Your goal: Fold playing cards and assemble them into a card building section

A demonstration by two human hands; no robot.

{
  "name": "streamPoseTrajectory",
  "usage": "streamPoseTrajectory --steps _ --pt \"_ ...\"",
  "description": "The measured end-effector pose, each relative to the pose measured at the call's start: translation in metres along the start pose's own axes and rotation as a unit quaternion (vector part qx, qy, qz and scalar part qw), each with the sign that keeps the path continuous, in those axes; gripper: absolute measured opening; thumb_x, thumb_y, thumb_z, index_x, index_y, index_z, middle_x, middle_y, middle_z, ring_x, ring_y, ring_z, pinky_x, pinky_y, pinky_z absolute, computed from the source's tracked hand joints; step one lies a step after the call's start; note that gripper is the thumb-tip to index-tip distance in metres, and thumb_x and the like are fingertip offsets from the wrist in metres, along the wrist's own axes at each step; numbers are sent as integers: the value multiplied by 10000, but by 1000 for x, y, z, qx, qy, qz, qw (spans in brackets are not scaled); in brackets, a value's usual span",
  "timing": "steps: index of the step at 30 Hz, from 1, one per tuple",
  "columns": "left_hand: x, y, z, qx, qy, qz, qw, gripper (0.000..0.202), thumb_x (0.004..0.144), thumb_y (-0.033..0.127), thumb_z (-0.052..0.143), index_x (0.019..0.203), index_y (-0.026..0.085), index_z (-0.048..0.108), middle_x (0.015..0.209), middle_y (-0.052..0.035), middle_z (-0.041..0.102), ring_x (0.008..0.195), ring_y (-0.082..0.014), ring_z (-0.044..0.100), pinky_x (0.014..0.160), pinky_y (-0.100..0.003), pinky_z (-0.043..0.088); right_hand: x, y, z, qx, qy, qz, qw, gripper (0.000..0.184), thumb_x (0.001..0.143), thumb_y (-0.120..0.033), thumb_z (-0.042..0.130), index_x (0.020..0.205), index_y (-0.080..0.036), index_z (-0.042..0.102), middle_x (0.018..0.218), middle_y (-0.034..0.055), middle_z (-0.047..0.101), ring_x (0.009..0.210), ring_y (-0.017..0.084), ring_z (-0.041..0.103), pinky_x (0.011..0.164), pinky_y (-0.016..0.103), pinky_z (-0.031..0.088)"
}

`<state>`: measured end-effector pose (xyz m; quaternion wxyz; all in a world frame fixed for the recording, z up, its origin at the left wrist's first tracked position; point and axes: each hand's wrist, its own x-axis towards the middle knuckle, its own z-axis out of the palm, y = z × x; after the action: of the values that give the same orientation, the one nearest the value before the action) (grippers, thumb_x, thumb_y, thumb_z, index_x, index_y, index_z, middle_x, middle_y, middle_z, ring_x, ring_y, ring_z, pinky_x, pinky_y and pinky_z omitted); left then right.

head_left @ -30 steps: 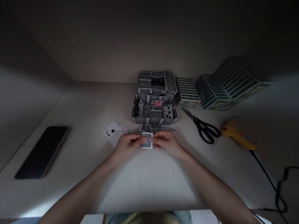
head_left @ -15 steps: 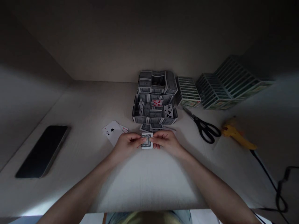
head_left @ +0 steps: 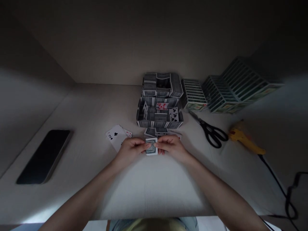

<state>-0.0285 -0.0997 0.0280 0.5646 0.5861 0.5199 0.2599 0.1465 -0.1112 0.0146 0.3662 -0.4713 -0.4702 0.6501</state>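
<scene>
Two bare hands are meeting low at the middle of the pale wooden table [head_left: 154,192], and both are pinching the same thing: a small playing card with a blue-grey patterned back [head_left: 151,148]. The left hand [head_left: 130,150] is gripping the card's left edge and the right hand [head_left: 172,148] is gripping its right edge. So the hands are sitting close together, clamped on that card, right down at the tabletop. Whether the card is touching the wood, I cannot tell.

Straight ahead it is getting crowded. Just beyond the knuckles a few flat back-up cards [head_left: 156,131] are lying. Right behind them a low open box built of patterned cards [head_left: 160,123] is standing, with face-up cards showing inside it. A taller card-built box [head_left: 162,84] is rising behind that, near the back wall.

Just beside the left hand, loose face-up cards topped by a two of clubs [head_left: 115,136] are lying, partly hidden by the fingers. Well apart on the far left, a black slab phone [head_left: 44,155] is lying flat.

Out to the right, black-handled scissors [head_left: 210,130] are lying with blades pointing toward rows of green-and-white card packs [head_left: 193,95]. A yellow glue gun [head_left: 245,141] is resting near the scissors, and its black cable [head_left: 286,195] is trailing off toward the near right edge.
</scene>
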Motion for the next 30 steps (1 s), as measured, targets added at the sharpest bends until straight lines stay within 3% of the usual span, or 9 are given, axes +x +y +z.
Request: streamPoseTrajectory --steps 6,11,18,23,30 --pt "0 -6 5 -39 17 36 998 358 692 391 566 516 154 364 523 46 348 522 -72 330 474 -199 251 1 1 1 22 -16 0 1000 296 634 -421 665 570 -142 587 463 -24 553 405 68 459 418 204 382" --pt "1 -13 6 -36 27 67 997 376 714 393 554 519 161 331 539 43 323 531 -76 321 472 -204 252 1 2 2 33 -16 6 999 294 625 -420 672 567 -144 591 472 -20 559 413 73 466 418 208 381" --pt "2 -11 7 -14 20 53 998 358 744 436 514 555 151 410 549 36 405 544 -83 382 504 -201 301 1 -1 3 46 7 -8 999 295 625 -416 672 548 -146 582 455 -24 547 403 70 444 423 212 361" --pt "-1 -9 10 32 14 94 995 343 813 421 422 676 133 549 656 -11 530 646 -120 462 610 -226 366 0 -3 5 60 24 -11 998 282 619 -397 681 538 -146 581 441 -23 542 389 69 429 414 215 341" --pt "-5 -10 12 70 26 104 992 362 835 396 391 634 133 538 634 -12 536 602 -111 458 570 -220 357 1 1 5 68 32 -14 997 267 620 -378 686 545 -147 577 432 -25 540 379 67 423 407 212 329"
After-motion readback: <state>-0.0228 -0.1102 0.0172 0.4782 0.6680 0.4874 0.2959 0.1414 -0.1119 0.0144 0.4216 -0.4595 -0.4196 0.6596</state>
